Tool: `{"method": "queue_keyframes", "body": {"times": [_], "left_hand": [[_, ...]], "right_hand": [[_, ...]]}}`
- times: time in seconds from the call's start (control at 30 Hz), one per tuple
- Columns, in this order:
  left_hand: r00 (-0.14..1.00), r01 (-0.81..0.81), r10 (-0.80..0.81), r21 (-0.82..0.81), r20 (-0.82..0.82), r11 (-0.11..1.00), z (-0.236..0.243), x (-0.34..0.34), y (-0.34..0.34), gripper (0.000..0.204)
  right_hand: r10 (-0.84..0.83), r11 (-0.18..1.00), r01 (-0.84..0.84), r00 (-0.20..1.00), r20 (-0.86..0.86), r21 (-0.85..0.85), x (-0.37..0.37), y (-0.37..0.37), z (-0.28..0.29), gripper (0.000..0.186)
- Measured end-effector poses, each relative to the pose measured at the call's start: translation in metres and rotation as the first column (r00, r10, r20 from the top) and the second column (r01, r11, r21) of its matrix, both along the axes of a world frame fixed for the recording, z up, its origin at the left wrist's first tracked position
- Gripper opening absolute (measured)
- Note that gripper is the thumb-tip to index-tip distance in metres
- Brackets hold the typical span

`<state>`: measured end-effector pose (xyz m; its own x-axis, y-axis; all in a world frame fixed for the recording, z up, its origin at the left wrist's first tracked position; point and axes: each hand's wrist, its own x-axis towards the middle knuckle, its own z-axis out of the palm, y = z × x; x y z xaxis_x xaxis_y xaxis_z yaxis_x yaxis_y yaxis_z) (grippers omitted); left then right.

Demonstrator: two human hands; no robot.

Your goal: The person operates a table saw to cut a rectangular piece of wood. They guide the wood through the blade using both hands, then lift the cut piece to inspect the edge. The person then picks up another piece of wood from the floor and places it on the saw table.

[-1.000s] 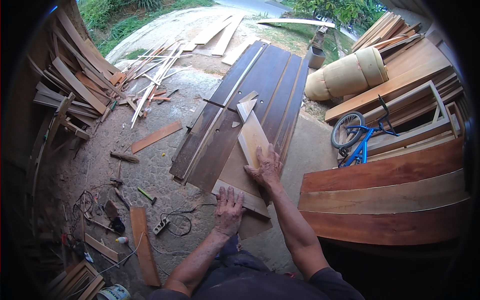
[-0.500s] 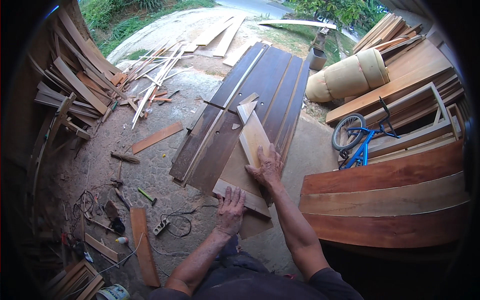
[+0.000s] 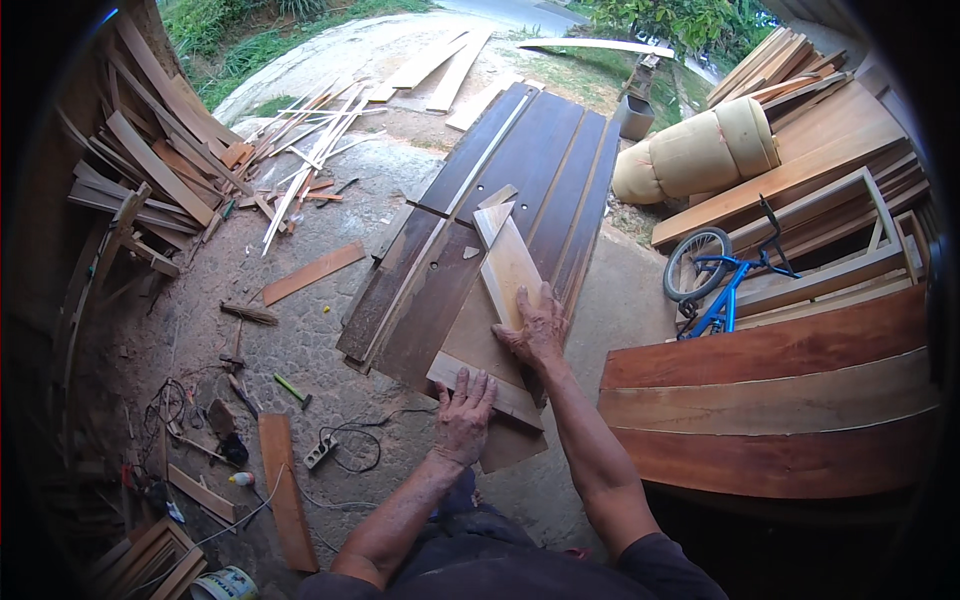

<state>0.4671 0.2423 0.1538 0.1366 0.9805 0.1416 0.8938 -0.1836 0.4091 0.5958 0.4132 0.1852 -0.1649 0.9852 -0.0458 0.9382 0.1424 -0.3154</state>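
Note:
My left hand (image 3: pixel 463 415) lies flat, fingers spread, on a short pale crosspiece board (image 3: pixel 505 398) that runs across a wider light panel (image 3: pixel 470 340). My right hand (image 3: pixel 535 330) presses palm down on the near end of a narrow pale plank (image 3: pixel 507 265) with a pointed far tip. Neither hand grips anything; both rest on the wood. These pale pieces sit on top of several long dark brown planks (image 3: pixel 520 170) laid side by side on the ground.
A stack of reddish wide boards (image 3: pixel 770 400) stands at my right, a blue bicycle (image 3: pixel 725 280) behind it. A power strip with cable (image 3: pixel 322 452), a loose orange board (image 3: pixel 285 490) and small tools lie at left; scrap timber piles (image 3: pixel 150 170) fill the far left.

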Motion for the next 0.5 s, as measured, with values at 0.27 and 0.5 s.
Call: {"method": "queue_keyframes", "body": {"times": [0.27,0.5], "left_hand": [[1.0,-0.002,0.002,-0.002,-0.024,1.0,-0.001,0.001,0.007,0.047],[1.0,0.001,-0.001,0.003,0.001,1.0,0.001,0.003,0.016,0.049]], "right_hand": [[-0.007,0.999,0.007,1.0,-0.003,-0.037,0.001,0.009,0.002,0.09],[-0.017,0.999,0.017,1.0,0.002,-0.041,0.004,0.016,-0.003,0.091]]}}
